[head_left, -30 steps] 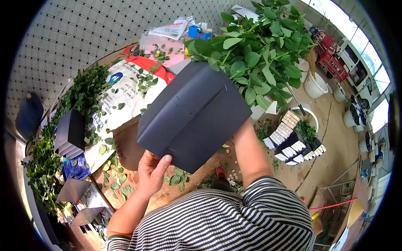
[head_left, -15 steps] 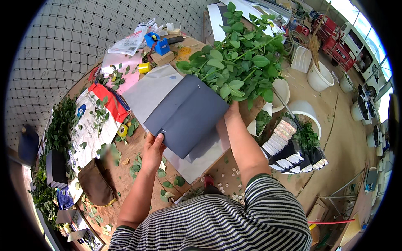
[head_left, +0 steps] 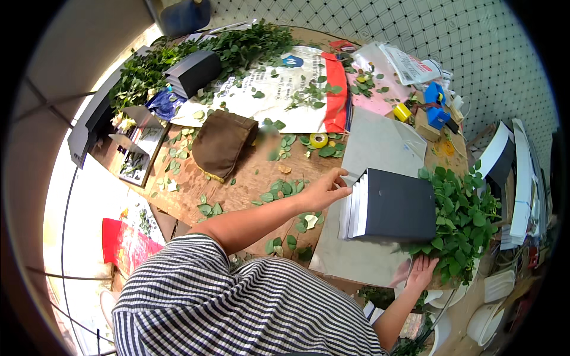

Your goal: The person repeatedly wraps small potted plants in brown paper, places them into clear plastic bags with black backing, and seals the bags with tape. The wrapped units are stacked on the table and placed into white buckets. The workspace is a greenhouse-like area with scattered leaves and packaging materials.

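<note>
While the dark folded sheet (head_left: 399, 204) lies right of centre on a grey sheet (head_left: 374, 148), its long axis runs roughly left to right, white layered edges facing left and a leafy bunch (head_left: 466, 210) spilling past its right side. Bare wooden table (head_left: 237, 187) lies open to the left. The left hand (head_left: 323, 191) reaches in from the lower left, fingers spread, touching the layered edges. The right hand (head_left: 421, 272), open-fingered, rests just below the leaves.
</note>
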Tool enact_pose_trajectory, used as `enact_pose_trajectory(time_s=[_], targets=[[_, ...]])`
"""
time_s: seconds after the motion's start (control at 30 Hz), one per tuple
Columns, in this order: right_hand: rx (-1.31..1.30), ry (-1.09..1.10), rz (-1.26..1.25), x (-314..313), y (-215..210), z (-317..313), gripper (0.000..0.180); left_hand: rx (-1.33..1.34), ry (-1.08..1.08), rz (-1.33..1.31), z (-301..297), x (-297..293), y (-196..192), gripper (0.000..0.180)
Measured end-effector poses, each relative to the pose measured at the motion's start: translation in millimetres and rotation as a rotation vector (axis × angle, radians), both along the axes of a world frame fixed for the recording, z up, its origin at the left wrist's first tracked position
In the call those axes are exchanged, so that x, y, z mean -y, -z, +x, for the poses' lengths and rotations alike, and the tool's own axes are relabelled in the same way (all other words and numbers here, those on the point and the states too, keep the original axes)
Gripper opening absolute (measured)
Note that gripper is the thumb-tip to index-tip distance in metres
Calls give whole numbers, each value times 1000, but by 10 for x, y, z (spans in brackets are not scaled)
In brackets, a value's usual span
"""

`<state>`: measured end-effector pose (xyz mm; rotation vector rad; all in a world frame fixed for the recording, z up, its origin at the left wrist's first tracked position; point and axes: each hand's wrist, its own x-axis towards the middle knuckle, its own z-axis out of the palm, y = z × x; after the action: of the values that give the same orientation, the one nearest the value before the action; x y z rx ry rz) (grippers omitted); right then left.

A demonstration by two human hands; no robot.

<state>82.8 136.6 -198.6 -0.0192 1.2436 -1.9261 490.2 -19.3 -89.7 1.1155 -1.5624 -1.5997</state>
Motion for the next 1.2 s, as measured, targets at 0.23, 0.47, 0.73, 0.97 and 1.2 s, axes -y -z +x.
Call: enact_pose_trajectory(time_s=[0.23,0.47,0.73,0.97,1.2], targets=[[-400,-182,200,-341,-393,875,23,1133,-908,-578,2226,-223,395,82],[-824,-746,105,254,-767,2172,9,1110,-642,-524,2809,-279,866,30],[-914,-883,119,-21,-1014,2641,17,124,-797,-817,2724,-34,-653,15],[-1330,-696,-304,234,-1846,3003,88,-1205,118,-846,1646,-417,-2010,37],[-734,-1026,-378,56,-1803,2195,80,-1479,819,-615,357,-319,-2250,48]])
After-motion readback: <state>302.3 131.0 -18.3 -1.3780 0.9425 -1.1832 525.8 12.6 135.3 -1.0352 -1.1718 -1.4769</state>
